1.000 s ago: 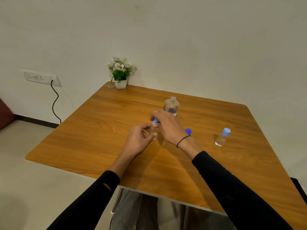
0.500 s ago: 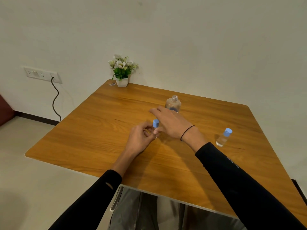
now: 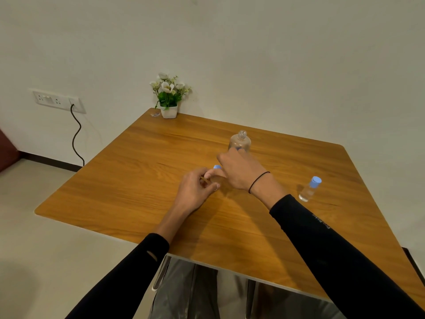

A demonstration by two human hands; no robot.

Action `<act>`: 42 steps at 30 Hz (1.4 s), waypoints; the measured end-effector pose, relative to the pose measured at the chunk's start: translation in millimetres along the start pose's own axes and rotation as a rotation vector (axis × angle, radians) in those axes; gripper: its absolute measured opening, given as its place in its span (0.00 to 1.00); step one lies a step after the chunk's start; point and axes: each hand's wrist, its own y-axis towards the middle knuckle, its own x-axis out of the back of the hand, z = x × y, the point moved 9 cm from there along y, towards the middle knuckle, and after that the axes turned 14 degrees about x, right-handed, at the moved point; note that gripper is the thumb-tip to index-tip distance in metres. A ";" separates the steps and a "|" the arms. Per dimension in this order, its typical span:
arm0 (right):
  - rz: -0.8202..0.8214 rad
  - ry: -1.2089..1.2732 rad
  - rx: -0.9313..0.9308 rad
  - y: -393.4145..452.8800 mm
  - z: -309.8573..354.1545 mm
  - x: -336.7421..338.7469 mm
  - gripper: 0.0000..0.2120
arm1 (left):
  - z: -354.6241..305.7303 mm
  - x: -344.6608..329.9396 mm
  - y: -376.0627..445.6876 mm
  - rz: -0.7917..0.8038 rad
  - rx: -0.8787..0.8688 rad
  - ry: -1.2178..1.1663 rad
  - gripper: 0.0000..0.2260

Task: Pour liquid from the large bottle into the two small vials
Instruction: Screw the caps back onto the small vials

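Mid-desk, the left hand [image 3: 195, 189] pinches a capped vial [image 3: 217, 174]; the right hand [image 3: 241, 169] reaches the uncapped large bottle [image 3: 239, 141], its grip apparently unclosed. A second vial [image 3: 309, 189] stands near the right edge.

Lighting: soft, even, indoor; moderately bright, slightly warm-green cast on the wall [image 3: 276, 54]. Table [image 3: 142, 180] shows a faint sheen, no hard glare. Diffuse shadows fall toward the viewer beneath the left hand [image 3: 195, 192] and right hand [image 3: 241, 171]; a small dim shadow lies left of the capped vial [image 3: 309, 189] to the right of the hands. Wide-angle bowing at the frame edges: table borders curve, sleeves stretch. Fingers slightly soft; overall compression smear.
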 end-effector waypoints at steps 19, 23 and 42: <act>-0.328 0.279 -0.243 -76.3 -10.0 -14.4 0.19 | -27.2 -35.2 -11.8 0.122 -0.069 0.000 0.07; -0.654 0.465 -0.592 -172.1 -41.6 -25.2 0.14 | -63.4 -79.7 -25.9 0.216 -0.133 -0.035 0.08; -0.748 0.527 -0.825 -246.8 -193.0 -63.5 0.11 | -138.5 -206.8 26.4 0.368 0.007 -0.067 0.13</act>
